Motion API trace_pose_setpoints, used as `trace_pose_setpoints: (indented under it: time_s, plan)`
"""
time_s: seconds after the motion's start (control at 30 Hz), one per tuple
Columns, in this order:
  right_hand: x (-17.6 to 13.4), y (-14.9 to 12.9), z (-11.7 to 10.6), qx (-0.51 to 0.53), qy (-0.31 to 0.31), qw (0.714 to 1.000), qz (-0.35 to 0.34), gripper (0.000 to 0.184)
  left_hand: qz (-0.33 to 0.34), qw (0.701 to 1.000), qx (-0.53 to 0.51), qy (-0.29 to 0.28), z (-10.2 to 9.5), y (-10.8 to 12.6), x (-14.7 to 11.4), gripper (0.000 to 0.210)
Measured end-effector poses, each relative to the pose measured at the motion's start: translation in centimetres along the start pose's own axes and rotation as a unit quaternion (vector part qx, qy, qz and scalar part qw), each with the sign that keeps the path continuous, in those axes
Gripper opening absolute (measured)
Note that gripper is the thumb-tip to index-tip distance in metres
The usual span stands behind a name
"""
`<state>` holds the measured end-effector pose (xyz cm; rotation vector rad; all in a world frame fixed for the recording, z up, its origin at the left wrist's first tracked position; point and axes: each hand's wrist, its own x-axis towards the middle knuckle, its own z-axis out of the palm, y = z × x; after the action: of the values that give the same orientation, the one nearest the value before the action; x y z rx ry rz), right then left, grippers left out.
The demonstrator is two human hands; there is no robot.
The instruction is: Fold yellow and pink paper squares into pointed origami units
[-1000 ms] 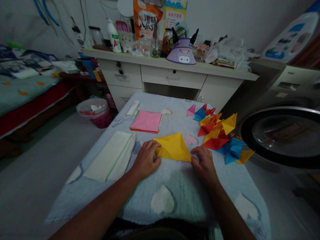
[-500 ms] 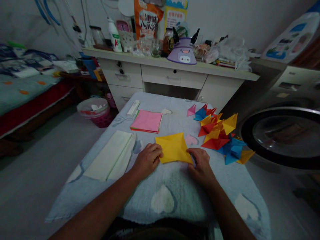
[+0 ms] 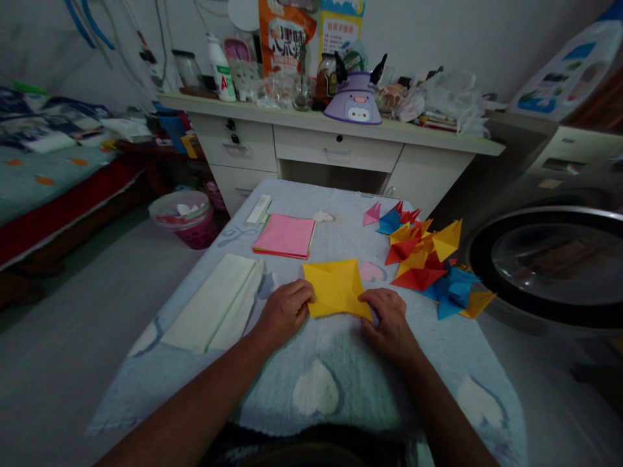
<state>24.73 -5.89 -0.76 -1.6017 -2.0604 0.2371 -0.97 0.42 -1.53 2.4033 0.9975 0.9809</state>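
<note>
A yellow sheet of origami paper (image 3: 335, 287) with crease lines lies on the cloth-covered table (image 3: 316, 389) before me. My left hand (image 3: 288, 306) pinches its left edge with the fingers curled together. At its lower right corner, my right hand (image 3: 387, 318) grips the paper between thumb and fingers. Just beyond it to the left is a stack of square coloured paper (image 3: 286, 235), pink on top. Folded paper figures (image 3: 423, 259) in red, yellow, blue and pink crowd the table's right side.
Left of my hands lies a folded pale cloth or paper (image 3: 211, 305), with a small white box (image 3: 259, 209) farther back. A white desk (image 3: 335, 139) full of household items stands behind the table. A washing machine (image 3: 559, 194) is at right, a pink bin (image 3: 187, 220) at left.
Both hands stay on the yellow sheet. My right hand has shifted very slightly left, and the sheet's right side looks drawn in a little.
</note>
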Motion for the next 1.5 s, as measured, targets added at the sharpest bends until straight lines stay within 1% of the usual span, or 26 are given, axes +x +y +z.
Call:
trace_pose_setpoints:
  time_s: [0.1,0.23,0.3,0.4,0.47,0.57,0.77,1.03,1.2,1.37,1.5]
  plan:
    - [0.01,0.00,0.06,0.001,0.005,1.000,-0.001,0.035,0.002,1.000,0.000,0.011,-0.16,0.27,0.04,0.031]
    - [-0.02,0.16,0.22,-0.001,0.008,1.000,0.001,0.036,0.000,1.000,-0.003,-0.006,-0.31,0.47,-0.15,0.032]
    - [-0.03,0.25,0.28,-0.003,0.009,1.000,0.000,0.037,-0.003,1.000,-0.004,-0.015,-0.25,0.42,-0.26,0.027]
    - [-0.03,0.30,0.35,-0.007,0.010,1.000,0.000,0.036,-0.011,1.000,-0.007,-0.026,-0.07,0.32,-0.32,0.012]
    - [-0.03,0.28,0.40,-0.010,0.013,1.000,0.000,0.035,-0.012,0.999,-0.009,-0.029,0.01,0.30,-0.29,0.008]
    - [-0.04,0.24,0.47,-0.021,0.017,1.000,-0.002,0.036,-0.015,0.999,-0.019,-0.028,-0.04,0.35,-0.18,0.012]
    - [0.00,0.34,0.51,-0.032,0.005,0.999,-0.011,0.038,-0.032,0.998,-0.040,-0.020,-0.26,0.33,-0.02,0.013]
    - [0.00,0.49,0.59,-0.020,0.018,1.000,-0.010,0.035,-0.034,0.999,-0.029,-0.031,-0.18,0.30,-0.25,0.011]
    - [0.01,0.27,0.35,-0.010,0.012,1.000,-0.016,0.034,-0.022,0.999,-0.022,-0.030,-0.04,0.07,-0.16,0.013]
    - [-0.06,0.09,0.19,-0.015,-0.003,0.999,-0.030,0.037,-0.004,0.999,-0.014,-0.038,-0.03,0.08,0.01,0.014]
    - [-0.10,0.05,0.15,-0.020,-0.004,0.999,-0.035,0.038,0.012,0.999,0.000,-0.044,0.03,-0.09,-0.06,0.020]
